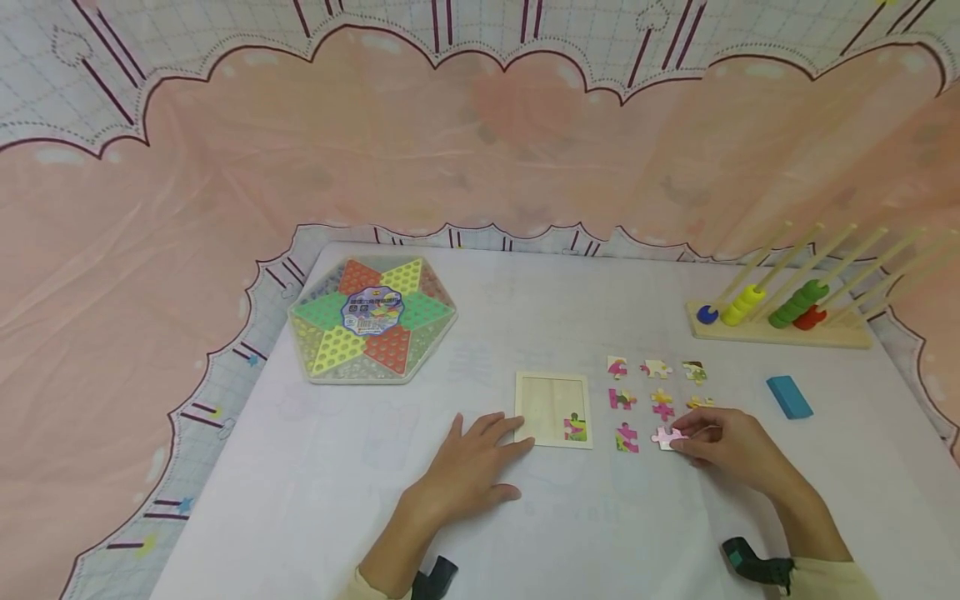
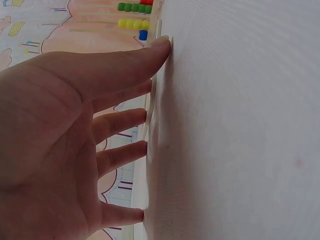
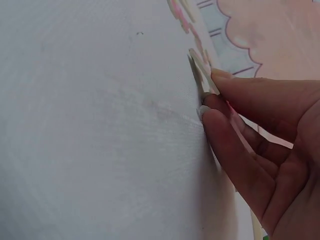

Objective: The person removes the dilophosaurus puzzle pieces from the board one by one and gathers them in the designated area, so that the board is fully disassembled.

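Note:
My left hand (image 1: 474,467) lies with fingers spread on the table, its fingertips at the left edge of a square wooden puzzle frame (image 1: 542,376). One green and pink puzzle piece (image 1: 575,427) sits in the frame's lower right corner. My right hand (image 1: 731,443) pinches a pink jigsaw piece (image 1: 664,438) between thumb and fingers, low over the table. In the right wrist view that jigsaw piece (image 3: 204,72) is tilted, one edge near the white surface. Several loose pieces lie in rows between the frame and my right hand, including a pink and green one (image 1: 627,437).
A hexagonal Chinese checkers box (image 1: 375,321) lies at the back left. At the back right stands a wooden bead abacus (image 1: 780,331) with upright rods. A blue block (image 1: 790,397) lies right of the pieces. A patterned curtain (image 1: 480,142) hangs behind the white table (image 1: 315,492).

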### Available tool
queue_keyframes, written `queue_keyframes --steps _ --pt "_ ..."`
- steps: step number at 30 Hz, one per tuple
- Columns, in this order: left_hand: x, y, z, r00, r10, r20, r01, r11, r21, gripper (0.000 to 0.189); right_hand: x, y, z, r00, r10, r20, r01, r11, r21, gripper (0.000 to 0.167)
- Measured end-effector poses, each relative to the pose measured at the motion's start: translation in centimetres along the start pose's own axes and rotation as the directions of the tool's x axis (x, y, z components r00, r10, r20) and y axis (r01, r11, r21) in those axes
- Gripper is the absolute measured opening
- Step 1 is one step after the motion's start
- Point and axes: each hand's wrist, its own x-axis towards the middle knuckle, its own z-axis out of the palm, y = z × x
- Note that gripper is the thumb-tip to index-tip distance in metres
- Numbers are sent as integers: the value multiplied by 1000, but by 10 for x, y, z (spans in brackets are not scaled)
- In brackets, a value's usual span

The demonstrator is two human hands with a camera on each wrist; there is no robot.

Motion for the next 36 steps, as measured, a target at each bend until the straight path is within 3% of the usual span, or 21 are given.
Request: queue_keyframes --steps 16,36 --pt "0 0 -1 1000 -3 -5 3 1000 5 64 2 -6 2 998 -34 -62 25 991 -128 21" --pt "0 0 0 1000 -6 2 6 1000 -11 64 3 -9 1 996 -76 -49 70 991 -110 13"
